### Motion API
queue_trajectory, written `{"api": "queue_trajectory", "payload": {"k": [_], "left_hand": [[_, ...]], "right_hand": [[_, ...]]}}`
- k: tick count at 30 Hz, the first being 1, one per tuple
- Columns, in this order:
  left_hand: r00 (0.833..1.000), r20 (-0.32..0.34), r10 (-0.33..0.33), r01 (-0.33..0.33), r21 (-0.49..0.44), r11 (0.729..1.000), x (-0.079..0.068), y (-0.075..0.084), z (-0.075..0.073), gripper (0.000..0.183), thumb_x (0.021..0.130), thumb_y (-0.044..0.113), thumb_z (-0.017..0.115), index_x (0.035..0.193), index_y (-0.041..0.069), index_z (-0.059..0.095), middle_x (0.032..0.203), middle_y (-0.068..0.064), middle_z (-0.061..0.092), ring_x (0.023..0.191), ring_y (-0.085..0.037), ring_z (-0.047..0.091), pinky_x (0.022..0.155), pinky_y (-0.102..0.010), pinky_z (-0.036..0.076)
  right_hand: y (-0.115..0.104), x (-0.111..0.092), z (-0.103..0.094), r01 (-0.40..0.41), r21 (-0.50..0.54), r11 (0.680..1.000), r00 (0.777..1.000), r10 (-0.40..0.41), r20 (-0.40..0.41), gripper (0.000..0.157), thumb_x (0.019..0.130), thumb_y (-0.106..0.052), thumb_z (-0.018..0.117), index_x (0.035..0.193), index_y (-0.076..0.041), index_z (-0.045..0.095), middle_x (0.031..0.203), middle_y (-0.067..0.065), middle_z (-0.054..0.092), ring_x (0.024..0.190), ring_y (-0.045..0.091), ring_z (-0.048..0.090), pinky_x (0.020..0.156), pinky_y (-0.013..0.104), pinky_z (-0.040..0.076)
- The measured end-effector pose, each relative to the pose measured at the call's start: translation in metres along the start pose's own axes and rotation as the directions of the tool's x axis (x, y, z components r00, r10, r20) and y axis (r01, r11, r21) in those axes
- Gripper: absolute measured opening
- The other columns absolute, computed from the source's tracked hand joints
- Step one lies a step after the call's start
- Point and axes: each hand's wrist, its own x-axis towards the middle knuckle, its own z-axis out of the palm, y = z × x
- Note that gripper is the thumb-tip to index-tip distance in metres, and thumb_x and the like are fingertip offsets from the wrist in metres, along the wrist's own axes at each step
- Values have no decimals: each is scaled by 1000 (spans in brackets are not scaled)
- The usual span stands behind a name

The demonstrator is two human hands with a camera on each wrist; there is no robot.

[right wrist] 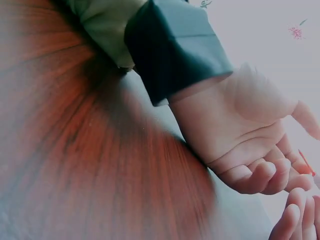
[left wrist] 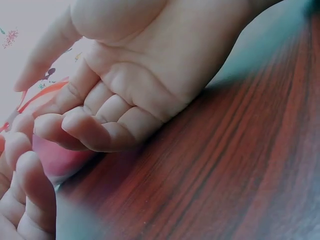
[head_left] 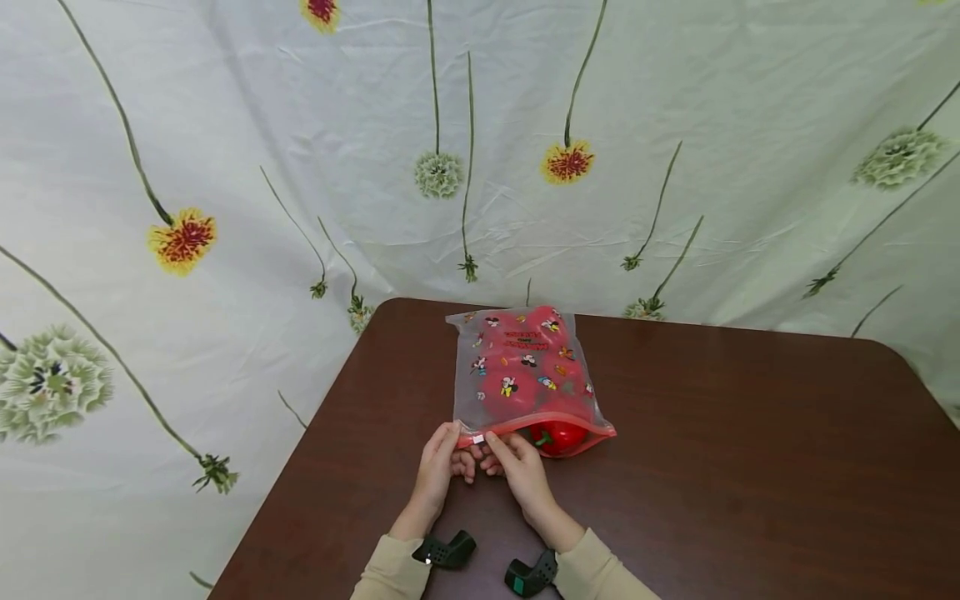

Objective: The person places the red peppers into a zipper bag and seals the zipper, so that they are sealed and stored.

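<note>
A clear zip bag [head_left: 491,387] with a cartoon print and a red zip edge lies flat at the table's far side, its mouth facing me. Several red things fill it, and a red bell pepper [head_left: 558,437] with a green stem shows in the gaping right part of the mouth. My left hand [head_left: 435,471] pinches the bag's near left corner. Just right of the white zip slider [head_left: 478,439], my right hand [head_left: 525,479] pinches the edge between thumb and forefinger. The other fingers of both hands curl loosely below it, almost meeting.
The brown wooden table [head_left: 720,450] extends far to the right of the bag. Behind it hangs a pale cloth [head_left: 510,225] with a flower print. Black bands [head_left: 446,551] sit on both wrists, at the beige sleeve cuffs.
</note>
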Motion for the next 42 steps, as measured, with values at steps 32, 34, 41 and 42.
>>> {"api": "queue_trajectory", "payload": {"k": [32,34,41,42], "left_hand": [[978,131,-162,151,93,984,4,6,-38,10,88,9,64,84,1,60,67,-4,65,52,-9,58,51,-23,51],[978,120,-168,157,96,983,5,6,-38,11,88,9,64,83,0,59,67,-5,65,52,-10,58,51,-23,51],[979,112,-170,158,109,981,4,7,-38,9,87,8,63,83,1,60,67,-5,65,52,-10,58,51,-23,51],[979,110,-169,157,109,982,5,6,-38,9,87,8,63,83,1,59,67,-5,65,52,-10,57,51,-23,51]], "right_hand": [[-12,-3,-18,-212,165,963,960,237,-147,39,89,-35,63,86,4,59,72,3,63,57,7,58,58,19,50],[-14,-3,-21,-237,198,951,950,269,-160,39,88,-36,64,88,2,56,75,3,63,59,7,58,58,18,50],[-18,-1,-25,-264,309,914,928,328,-175,30,89,-30,65,87,-1,56,69,1,59,58,6,56,56,17,47],[-18,-1,-26,-260,323,910,928,328,-175,27,89,-28,65,85,-2,57,67,0,59,56,6,55,55,17,47]]}}
